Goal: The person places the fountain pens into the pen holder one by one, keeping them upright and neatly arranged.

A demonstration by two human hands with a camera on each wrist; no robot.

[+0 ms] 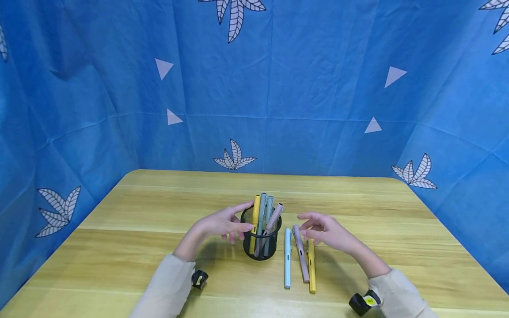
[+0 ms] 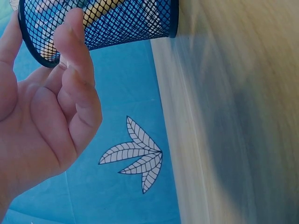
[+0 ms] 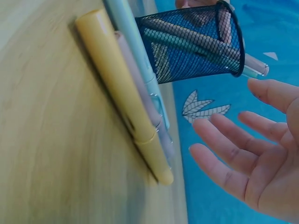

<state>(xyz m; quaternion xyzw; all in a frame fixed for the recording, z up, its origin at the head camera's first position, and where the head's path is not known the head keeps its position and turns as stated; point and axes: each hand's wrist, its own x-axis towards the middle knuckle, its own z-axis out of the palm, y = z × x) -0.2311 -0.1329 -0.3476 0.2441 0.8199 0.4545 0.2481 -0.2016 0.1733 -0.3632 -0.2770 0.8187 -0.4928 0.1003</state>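
Note:
A black mesh pen cup (image 1: 260, 256) stands upright on the table. My left hand (image 1: 218, 222) holds it at the rim, thumb on the near side and index finger on the far side. Inside the cup lean a yellow pen (image 1: 256, 208), two grey-green pens (image 1: 262, 214) and a lilac pen (image 1: 275, 215). To its right lie a light blue pen (image 1: 287, 260), another lilac pen (image 1: 301, 256) and another yellow pen (image 1: 312, 271). Above the upper ends of these pens hovers my right hand (image 1: 326, 228), fingers loosely bent around nothing; the right wrist view shows it apart from them.
The wood-grain table (image 1: 139, 212) reaches back to a blue cloth (image 1: 302, 88) with leaf and triangle prints. Black wrist devices sit below both sleeves, one on the left (image 1: 199, 279) and one on the right (image 1: 363, 302).

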